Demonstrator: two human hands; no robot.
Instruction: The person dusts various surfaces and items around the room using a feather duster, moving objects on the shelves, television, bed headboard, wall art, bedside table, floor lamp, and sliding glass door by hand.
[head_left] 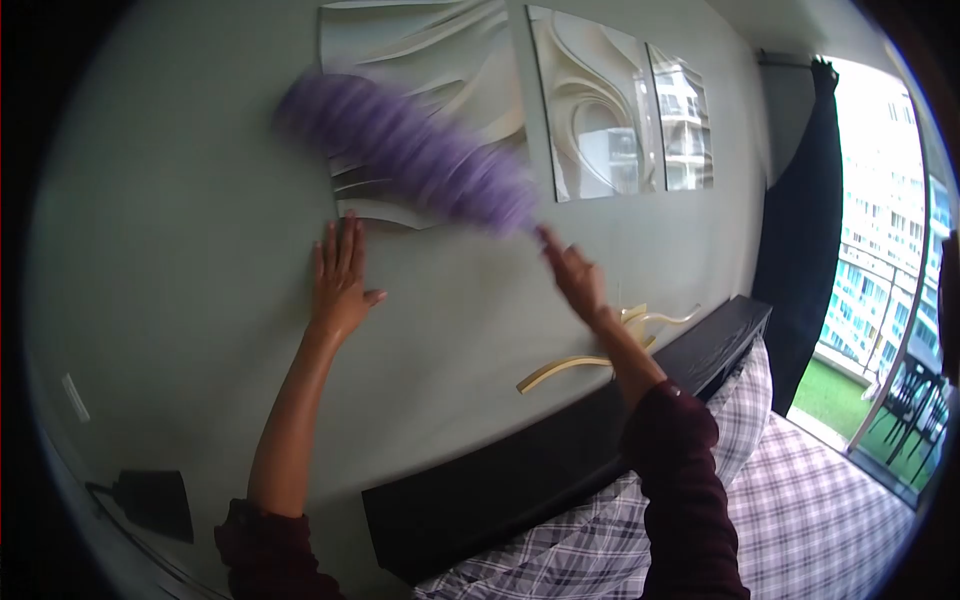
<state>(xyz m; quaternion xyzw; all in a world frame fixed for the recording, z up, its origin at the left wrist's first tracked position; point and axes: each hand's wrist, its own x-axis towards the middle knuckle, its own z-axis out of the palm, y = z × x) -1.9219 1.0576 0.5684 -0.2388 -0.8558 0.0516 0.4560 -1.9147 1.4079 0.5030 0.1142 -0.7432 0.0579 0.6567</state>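
My right hand [577,275] is closed around the handle end of a purple fluffy duster [415,155], which is smeared by motion. The duster slants up to the left, across the front of a glossy wall picture [425,50] with wavy white relief shapes. Whether its fibres touch the picture's surface, I cannot tell. Fingers stretched out, my left hand [342,275] lies flat at the wall, its fingertips by the picture's lower left corner.
Two more pictures, a middle one [590,100] and a narrower one [683,120], hang to the right. Below are a gold curved wall ornament [565,368], a black headboard [490,480] and a bed with plaid bedding [820,510]. A black lamp [155,500] stands lower left; a dark curtain [800,250] hangs beside the balcony door.
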